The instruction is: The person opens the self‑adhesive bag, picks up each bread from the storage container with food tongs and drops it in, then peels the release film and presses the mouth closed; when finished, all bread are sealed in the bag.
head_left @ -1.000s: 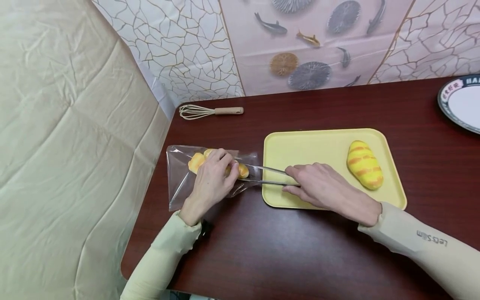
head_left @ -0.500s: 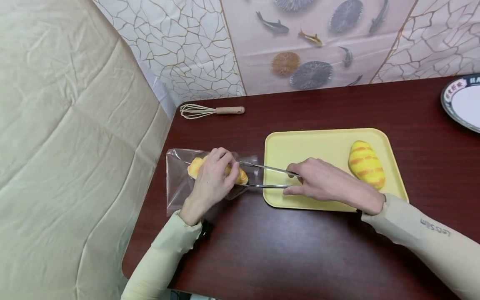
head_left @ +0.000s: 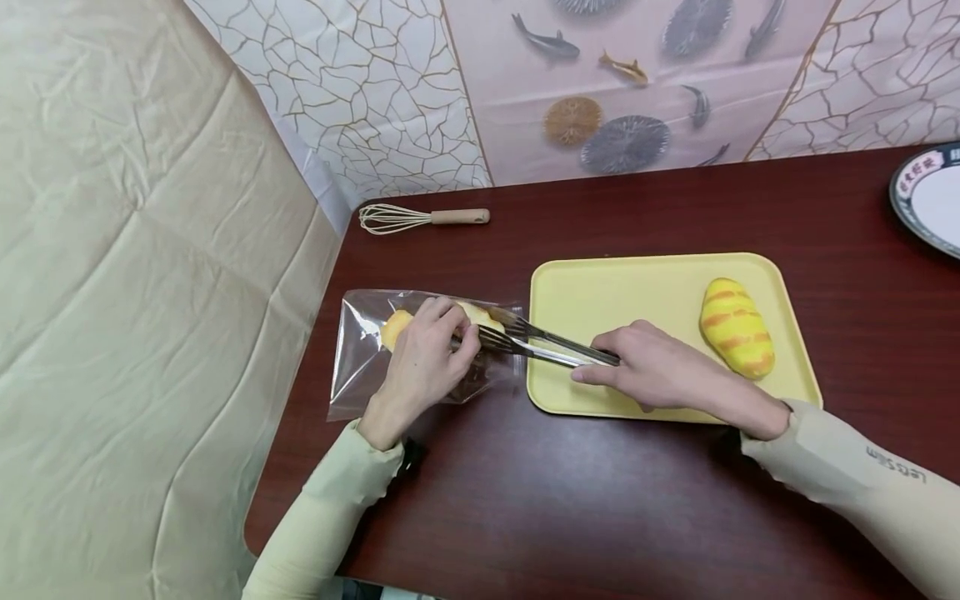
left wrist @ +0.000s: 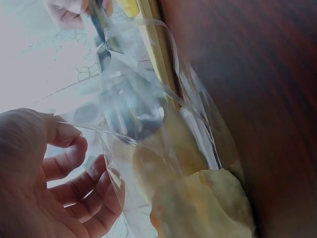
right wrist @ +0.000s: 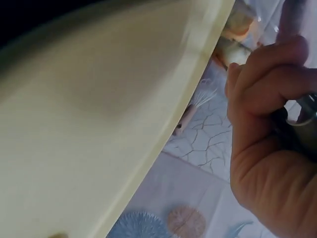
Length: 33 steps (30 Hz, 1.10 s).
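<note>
some bread (left wrist: 203, 206) under left grip (head_left: 423, 357), pinched on clear bag (head_left: 360, 367); right grip (head_left: 663, 367) clamped on tongs (head_left: 551, 356).

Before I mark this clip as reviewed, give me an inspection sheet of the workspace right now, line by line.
Surface: dark red-brown tabletop, glossy, with wood grain.
Job's things: clear plastic bag with at least two bread pieces; metal tongs, heads at its mouth; yellow tray with an orange-striped loaf at its right side.
Clutter: wooden-handled whisk behind the bag; dark-rimmed plate, cut off by the frame.
Hands: left hand pinches the bag's edge; right hand grips the tongs.
Cables: nothing seen.
Surroundings: fish-patterned wall covering; beige sheet at left.
</note>
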Each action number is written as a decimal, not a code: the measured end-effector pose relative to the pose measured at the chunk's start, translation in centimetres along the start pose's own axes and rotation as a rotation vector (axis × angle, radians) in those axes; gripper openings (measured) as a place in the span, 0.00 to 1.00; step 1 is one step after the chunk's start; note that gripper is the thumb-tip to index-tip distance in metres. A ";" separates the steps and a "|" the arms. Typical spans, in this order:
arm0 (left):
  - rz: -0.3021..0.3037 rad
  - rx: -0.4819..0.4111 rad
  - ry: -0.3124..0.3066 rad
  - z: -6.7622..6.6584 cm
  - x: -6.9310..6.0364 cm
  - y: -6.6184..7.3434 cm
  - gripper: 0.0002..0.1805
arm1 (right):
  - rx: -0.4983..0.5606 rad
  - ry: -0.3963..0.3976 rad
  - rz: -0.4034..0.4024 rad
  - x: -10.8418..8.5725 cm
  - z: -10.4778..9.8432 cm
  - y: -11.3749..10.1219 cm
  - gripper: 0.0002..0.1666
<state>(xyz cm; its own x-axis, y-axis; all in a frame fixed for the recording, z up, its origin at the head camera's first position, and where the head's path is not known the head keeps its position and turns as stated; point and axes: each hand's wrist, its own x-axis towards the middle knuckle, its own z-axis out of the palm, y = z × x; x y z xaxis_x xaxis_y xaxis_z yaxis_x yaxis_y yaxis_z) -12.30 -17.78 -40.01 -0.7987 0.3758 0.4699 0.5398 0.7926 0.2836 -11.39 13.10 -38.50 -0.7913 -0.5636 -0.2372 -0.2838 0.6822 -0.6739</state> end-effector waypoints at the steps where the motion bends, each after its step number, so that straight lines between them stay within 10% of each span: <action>1: 0.002 -0.004 -0.001 0.0 0.0 0.0 0.08 | 0.020 -0.005 0.007 0.0 0.1 -0.2 0.23; 15: -0.031 0.003 -0.030 0.3 0.0 0.1 0.09 | 0.081 -0.005 0.121 0.2 1.1 -0.8 0.24; 33: -0.046 0.010 -0.051 0.4 -0.1 -0.1 0.08 | -0.171 0.344 0.174 -8.4 0.4 1.1 0.23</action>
<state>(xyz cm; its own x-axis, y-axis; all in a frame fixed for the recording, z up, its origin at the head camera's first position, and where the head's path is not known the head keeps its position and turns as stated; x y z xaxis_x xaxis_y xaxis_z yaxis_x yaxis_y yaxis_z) -12.36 -17.66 -40.43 -0.8353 0.3628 0.4132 0.4998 0.8142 0.2955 -4.81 18.41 -37.58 -0.9620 -0.2641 -0.0700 -0.1927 0.8375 -0.5113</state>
